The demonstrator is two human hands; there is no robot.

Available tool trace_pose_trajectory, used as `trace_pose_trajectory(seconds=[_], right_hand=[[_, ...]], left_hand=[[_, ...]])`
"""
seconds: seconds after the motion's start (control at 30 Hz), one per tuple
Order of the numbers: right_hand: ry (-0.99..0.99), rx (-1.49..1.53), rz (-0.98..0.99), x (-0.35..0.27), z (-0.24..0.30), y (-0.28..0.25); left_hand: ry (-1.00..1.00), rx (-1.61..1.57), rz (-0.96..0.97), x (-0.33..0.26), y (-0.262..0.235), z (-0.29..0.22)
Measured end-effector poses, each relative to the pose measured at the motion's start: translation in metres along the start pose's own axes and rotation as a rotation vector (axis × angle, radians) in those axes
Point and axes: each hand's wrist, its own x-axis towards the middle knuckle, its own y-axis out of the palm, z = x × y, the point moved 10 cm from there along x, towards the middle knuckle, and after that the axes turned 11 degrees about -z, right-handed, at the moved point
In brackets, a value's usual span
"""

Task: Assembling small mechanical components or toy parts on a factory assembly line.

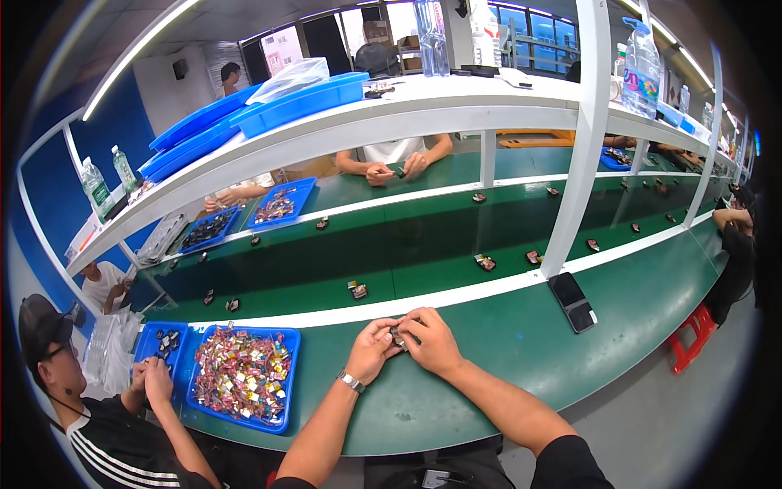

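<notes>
My left hand and my right hand meet over the green bench, both with fingers closed on one small electronic part. What shows of it between the fingertips is dark and silvery; the rest is hidden by my fingers. A watch with a metal band sits on my left wrist. Left of my left hand, a blue tray is heaped with small pink, yellow and silver parts. Beyond my hands, a pair of small parts lies on the dark green conveyor belt.
A black phone-like device lies right of my hands, beside a white upright post. A co-worker at left handles something by a smaller blue tray. Overhead, a white shelf carries blue trays and bottles. Another person works opposite.
</notes>
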Motion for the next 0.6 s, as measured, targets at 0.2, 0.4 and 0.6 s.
trace_pose_trajectory(seconds=[0.2,0.4,0.6], right_hand=[[-0.04,0.012,0.017,-0.005,0.006,0.003],[-0.063,-0.049,0.029,-0.005,0.008,0.003],[0.198,0.095,0.181,-0.009,-0.02,0.014]], left_hand=[[-0.009,-0.028,0.012,-0.002,0.0,0.0],[-0.005,-0.026,0.012,0.001,0.0,0.002],[0.033,0.065,-0.028,0.004,-0.008,0.003]])
